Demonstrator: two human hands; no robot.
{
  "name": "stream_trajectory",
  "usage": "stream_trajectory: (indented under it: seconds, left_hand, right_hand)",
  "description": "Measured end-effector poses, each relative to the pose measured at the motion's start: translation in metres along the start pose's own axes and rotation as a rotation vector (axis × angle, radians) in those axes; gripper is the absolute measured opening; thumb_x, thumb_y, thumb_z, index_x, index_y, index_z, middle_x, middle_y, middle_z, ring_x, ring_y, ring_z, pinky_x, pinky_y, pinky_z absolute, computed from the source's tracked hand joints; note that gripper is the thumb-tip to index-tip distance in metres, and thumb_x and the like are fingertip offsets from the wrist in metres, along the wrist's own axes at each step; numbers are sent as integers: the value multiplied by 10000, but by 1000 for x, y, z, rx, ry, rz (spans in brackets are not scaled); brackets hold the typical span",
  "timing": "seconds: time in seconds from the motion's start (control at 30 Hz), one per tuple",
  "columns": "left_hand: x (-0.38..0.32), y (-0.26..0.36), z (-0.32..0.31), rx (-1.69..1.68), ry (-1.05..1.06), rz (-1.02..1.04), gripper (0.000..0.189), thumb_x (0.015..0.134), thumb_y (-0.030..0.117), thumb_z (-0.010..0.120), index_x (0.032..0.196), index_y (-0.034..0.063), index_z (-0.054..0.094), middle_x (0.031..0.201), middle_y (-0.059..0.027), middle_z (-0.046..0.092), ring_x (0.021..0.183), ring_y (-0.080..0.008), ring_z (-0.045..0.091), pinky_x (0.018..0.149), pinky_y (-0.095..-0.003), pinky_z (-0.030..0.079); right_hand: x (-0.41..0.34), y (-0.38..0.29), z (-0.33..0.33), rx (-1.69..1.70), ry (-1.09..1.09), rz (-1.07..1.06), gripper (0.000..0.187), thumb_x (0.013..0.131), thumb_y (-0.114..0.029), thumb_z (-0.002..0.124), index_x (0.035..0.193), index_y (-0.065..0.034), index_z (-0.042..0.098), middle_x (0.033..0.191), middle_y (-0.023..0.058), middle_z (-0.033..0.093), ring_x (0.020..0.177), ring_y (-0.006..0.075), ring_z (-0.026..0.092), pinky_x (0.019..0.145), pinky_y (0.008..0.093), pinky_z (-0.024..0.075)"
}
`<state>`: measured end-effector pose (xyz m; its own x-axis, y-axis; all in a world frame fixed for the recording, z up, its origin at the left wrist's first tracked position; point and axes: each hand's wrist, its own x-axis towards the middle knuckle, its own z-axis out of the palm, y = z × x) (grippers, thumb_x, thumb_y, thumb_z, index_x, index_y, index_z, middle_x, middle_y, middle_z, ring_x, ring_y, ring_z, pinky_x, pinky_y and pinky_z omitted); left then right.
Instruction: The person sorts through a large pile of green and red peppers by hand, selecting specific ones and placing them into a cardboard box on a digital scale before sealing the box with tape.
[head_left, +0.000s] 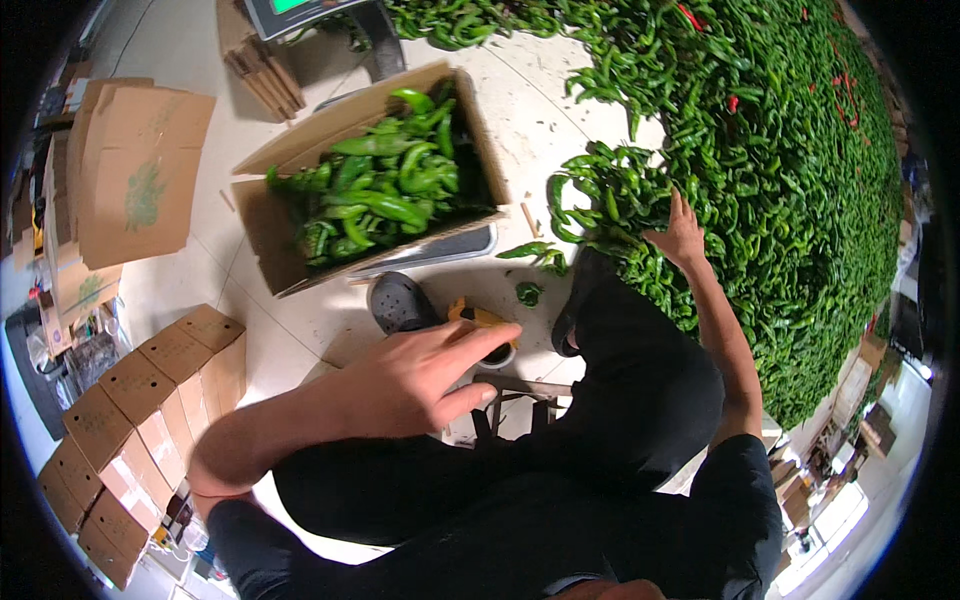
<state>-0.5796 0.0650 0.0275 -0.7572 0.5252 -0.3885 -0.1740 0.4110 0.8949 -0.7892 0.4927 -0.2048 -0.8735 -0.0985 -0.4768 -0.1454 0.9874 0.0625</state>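
Observation:
Green chili peppers (780, 202) lie in a wide heap over the floor on the right, with a few red ones among them. At the heap's near left edge, my right hand (681, 234) rests on the peppers, fingers spread; whether any pepper is under the palm is hidden. My left hand (450, 367) hovers above my lap, fingers apart and holding nothing. An open cardboard box (281, 154), partly filled with green peppers (382, 187), stands tilted in the view on a scale platform (442, 251), beyond my left hand.
A scale display (300, 15) stands behind the box. Folded cardboard (142, 180) leans at the left, above a row of closed cartons (150, 375). Loose peppers (529, 251) and a yellow-and-black object (476, 311) lie near my feet. A grey clog (397, 300) is close to the box.

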Motion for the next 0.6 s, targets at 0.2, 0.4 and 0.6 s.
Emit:
stream_trajectory:
  seconds: [0.2, 0.4, 0.6]
  left_hand:
    - [154, -77, 87, 165, -110, -483, 935, 847, 168, 734, 1582, 57, 167, 1387, -319, 462, 1253, -436, 540, 1041, -473, 473]
    - [337, -143, 82, 448, 255, -513, 1257, 696, 288, 913, 1614, 185, 60, 1428, -284, 366, 1225, -443, 549, 995, -529, 526]
    - [417, -150, 51, 516, 128, -370, 1325, 580, 401, 962, 1607, 184, 153, 1457, -266, 393, 1297, -429, 499, 1047, -517, 493]
  right_hand:
    - [12, 9, -1, -214, 109, -141, 1173, 682, -468, 890, 1597, -205, 205, 1520, 184, 407, 1389, 358, 414, 1087, 555, 380]
    - [74, 56, -24, 1, -99, -94, 1259, 657, -558, 873, 1623, -247, 128, 1614, 197, 290, 1429, 428, 384, 1127, 574, 387]
    - [64, 9, -27, -9, -240, -98, 1267, 632, -534, 894, 1613, -198, 166, 1606, 227, 284, 1426, 495, 347, 1137, 516, 421]
